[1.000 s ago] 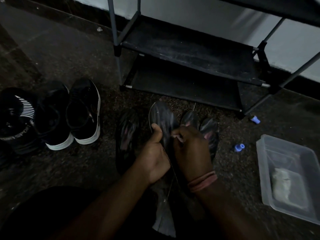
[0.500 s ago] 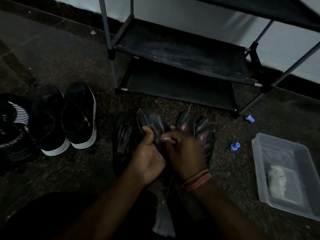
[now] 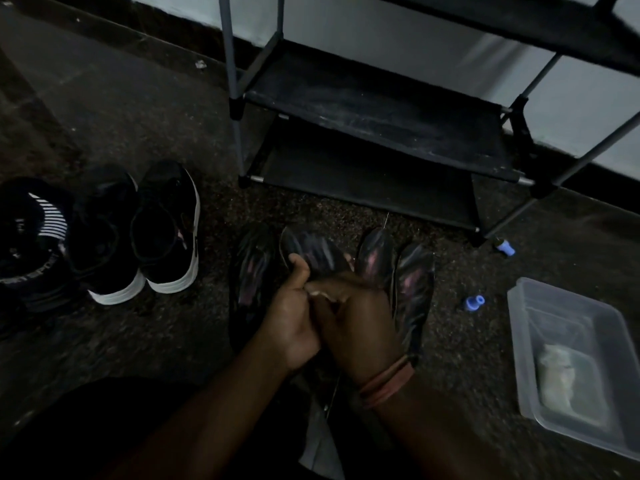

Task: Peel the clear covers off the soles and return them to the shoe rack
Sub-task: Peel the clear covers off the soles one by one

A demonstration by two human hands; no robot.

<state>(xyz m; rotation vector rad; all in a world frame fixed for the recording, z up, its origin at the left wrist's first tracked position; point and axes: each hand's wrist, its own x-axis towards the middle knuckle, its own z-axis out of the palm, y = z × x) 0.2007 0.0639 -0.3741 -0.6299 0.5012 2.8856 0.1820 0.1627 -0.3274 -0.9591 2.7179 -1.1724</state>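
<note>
- Below the black metal shoe rack (image 3: 374, 109): left hand (image 3: 291, 327) grips the dark glossy film-covered sole (image 3: 311, 252), steadying it.
- Right hand (image 3: 360, 327) pinches something pale, probably the clear cover's edge, to peel.

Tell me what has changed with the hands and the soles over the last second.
The held sole has dropped lower in the left hand, so less of it sticks up past the thumb. The right hand has closed in against the left, pinching at the sole's edge. Both hands kept their hold. The other soles on the floor, the sneakers and the shoe rack stayed put.
</note>
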